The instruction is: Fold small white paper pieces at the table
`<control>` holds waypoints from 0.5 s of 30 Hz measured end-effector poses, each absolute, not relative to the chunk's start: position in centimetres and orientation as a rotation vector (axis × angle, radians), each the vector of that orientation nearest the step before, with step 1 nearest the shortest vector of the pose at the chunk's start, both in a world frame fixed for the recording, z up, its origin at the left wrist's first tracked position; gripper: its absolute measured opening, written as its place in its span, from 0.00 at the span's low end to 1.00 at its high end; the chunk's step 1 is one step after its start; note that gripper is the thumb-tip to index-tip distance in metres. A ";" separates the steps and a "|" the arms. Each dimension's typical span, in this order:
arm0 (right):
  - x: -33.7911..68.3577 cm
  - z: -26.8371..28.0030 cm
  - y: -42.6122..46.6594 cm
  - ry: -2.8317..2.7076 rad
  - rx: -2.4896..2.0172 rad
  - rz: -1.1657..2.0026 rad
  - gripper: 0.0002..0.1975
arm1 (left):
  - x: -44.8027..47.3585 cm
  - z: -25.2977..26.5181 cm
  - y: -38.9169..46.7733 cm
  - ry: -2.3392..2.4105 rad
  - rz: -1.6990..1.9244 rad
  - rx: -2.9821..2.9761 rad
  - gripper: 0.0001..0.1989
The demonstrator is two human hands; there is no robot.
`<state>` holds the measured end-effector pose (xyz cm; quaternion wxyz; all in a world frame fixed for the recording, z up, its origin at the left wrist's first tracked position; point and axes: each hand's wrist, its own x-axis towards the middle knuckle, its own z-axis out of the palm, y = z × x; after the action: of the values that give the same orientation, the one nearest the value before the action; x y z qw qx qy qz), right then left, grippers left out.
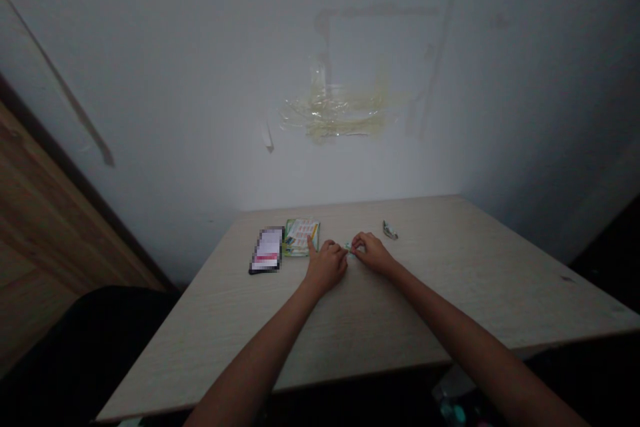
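A small green-and-white strip [349, 249], perhaps folded paper, lies between my hands low over the table; its exact kind is too small to tell. My right hand [373, 253] pinches its right end with thumb and fingertips. My left hand [327, 263] is closed at its left end, fingers bent, with one finger sticking out toward a flat green printed packet [302, 232]. That packet lies just beyond and left of my left hand. Whether the outstretched finger touches its edge I cannot tell.
A phone [267, 250] with a lit, blurred screen lies left of the packet. A small crumpled or folded patterned piece [389, 231] lies beyond my right hand. The pale wooden table [240, 327] meets a wall [200, 80] with peeling tape [345, 113]. A dark chair [100, 340] stands at left.
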<state>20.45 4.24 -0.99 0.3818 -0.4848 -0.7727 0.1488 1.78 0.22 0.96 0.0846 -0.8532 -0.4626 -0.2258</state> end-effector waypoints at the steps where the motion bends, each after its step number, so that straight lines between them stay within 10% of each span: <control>1: 20.5 -1.0 4.2 -1.973 -1.232 0.386 0.04 | 1.8 1.0 0.2 -1.376 -0.670 -2.540 0.12; 15: 21.0 -1.6 4.7 -1.976 -1.211 0.489 0.05 | 1.8 1.0 0.0 -1.383 -0.679 -2.549 0.13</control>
<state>21.02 4.71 -1.61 0.3770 -0.4737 -0.7726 0.1911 1.80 0.04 0.99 0.0814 -0.8529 -0.4629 -0.2272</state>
